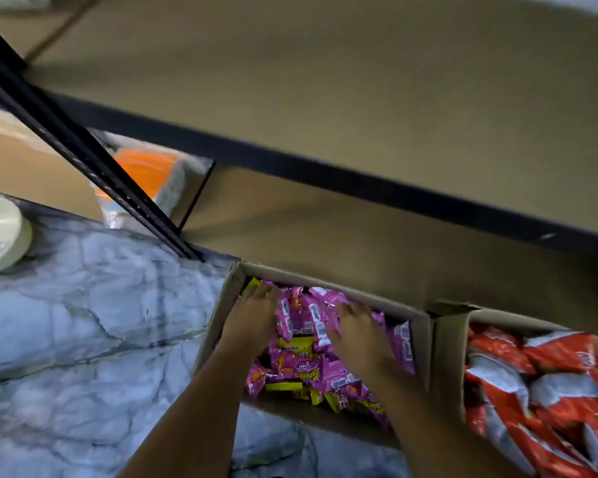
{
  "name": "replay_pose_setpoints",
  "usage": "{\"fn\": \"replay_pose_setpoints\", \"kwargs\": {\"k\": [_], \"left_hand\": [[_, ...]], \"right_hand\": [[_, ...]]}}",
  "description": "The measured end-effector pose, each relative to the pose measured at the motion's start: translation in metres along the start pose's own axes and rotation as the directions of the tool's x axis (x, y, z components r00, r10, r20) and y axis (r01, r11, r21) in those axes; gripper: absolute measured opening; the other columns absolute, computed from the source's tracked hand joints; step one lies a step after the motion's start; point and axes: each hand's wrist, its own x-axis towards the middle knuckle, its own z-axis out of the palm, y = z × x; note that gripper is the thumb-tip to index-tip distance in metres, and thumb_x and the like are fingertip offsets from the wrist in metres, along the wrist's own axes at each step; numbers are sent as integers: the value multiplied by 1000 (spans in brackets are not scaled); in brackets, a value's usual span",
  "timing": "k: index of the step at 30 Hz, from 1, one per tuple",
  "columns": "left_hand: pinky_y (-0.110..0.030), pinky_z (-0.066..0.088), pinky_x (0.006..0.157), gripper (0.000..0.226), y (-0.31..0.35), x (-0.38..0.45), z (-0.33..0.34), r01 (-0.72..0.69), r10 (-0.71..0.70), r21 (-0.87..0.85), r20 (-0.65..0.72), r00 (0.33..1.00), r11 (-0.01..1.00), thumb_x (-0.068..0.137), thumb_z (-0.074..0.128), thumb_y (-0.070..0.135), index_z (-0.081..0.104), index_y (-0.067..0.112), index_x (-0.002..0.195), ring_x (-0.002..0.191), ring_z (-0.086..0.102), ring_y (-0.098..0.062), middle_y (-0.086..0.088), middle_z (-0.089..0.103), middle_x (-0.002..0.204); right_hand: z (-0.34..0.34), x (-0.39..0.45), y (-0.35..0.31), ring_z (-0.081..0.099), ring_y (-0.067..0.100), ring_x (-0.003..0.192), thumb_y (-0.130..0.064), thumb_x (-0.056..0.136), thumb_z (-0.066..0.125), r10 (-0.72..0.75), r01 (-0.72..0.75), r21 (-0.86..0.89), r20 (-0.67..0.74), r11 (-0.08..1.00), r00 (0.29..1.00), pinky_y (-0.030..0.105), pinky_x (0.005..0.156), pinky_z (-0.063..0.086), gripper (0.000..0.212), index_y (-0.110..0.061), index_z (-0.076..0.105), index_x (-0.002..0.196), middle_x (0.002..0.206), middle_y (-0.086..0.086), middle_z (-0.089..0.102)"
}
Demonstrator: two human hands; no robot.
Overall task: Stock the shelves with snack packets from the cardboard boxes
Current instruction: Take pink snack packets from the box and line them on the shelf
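Two bare forearms, no sleeves (nothing worn on either wrist).
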Motion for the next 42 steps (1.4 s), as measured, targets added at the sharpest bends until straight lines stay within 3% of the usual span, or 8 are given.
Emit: {"fn": "replay_pose_setpoints", "kwargs": {"k": [8, 15, 19, 22, 28, 33, 39, 42], "left_hand": [[-49, 16, 120, 85, -31, 46, 93, -158, 127, 200, 159, 979, 967, 88, 67, 41, 19, 27, 157, 152, -6, -32, -5, -14, 165], [-46, 14, 123, 61, -48, 61, 122, -223, 196, 202, 142, 970, 954, 89, 65, 43, 45, 22, 143, 152, 6, -28, -6, 21, 161], [-44, 11, 122, 54, -41, 55, 115, -223, 201, 201, 125, 972, 954, 90, 58, 50, 45, 25, 136, 142, 33, -22, -2, 46, 143], [-47, 5, 123, 55, -31, 44, 101, -186, 182, 215, 42, 982, 959, 91, 56, 54, 43, 32, 141, 132, 45, -23, -1, 50, 135], [-43, 47, 96, 57, -9, 17, 34, -76, 76, -2, 77, 994, 997, 92, 59, 52, 47, 21, 138, 114, 56, -28, -5, 50, 130], [-33, 41, 101, 56, 26, -22, -52, -64, 64, -249, -7, 998, 966, 93, 64, 39, 44, 22, 142, 120, 53, -26, -4, 60, 126], [-34, 50, 77, 39, 71, -69, -166, -53, 36, -516, -44, 998, 855, 88, 64, 52, 50, 31, 117, 78, 59, -7, 11, 62, 84], [-24, 40, 65, 32, 99, -94, -231, -47, 17, -623, -54, 998, 780, 88, 72, 42, 49, 26, 103, 65, 47, 1, 15, 52, 71]], "right_hand": [[123, 47, 25, 37, 28, 135, -56, 84, 67, 38, -37, -57, 19, 998, 999, 40, 111, 39, 82, -12, 34, 146, 145, 9, 39], [162, 49, 39, 56, 27, 113, -30, 65, 88, -29, 18, -44, -253, 999, 967, 36, 94, 54, 80, -11, 54, 135, 123, 9, 55], [154, 39, 40, 52, 23, 115, -25, 86, 72, 41, 28, 231, -290, 973, 956, 36, 98, 52, 53, -16, 56, 136, 125, 3, 51], [130, 27, 36, 56, 13, 104, -23, 93, 65, 158, -22, 472, -250, 881, 955, 32, 96, 51, 37, -19, 61, 129, 129, -1, 52], [70, -10, 33, 53, -1, 62, -25, 94, 66, 245, -19, 614, -285, 789, 927, 23, 75, 44, 37, -19, 59, 130, 112, -2, 64], [-13, -50, 22, 61, 7, 108, -30, 99, 58, 220, 70, 654, -351, 753, 910, 31, 91, 48, 29, -29, 59, 127, 122, -10, 66], [-138, -111, -4, 59, -1, 70, -43, 93, 63, 222, 75, 705, -320, 705, 921, 23, 71, 46, 18, -44, 65, 110, 103, -15, 69], [-206, -144, -18, 60, -7, 94, -55, 76, 76, 209, 94, 712, -325, 696, 922, 16, 81, 44, 40, -41, 66, 113, 108, -21, 66]]}}
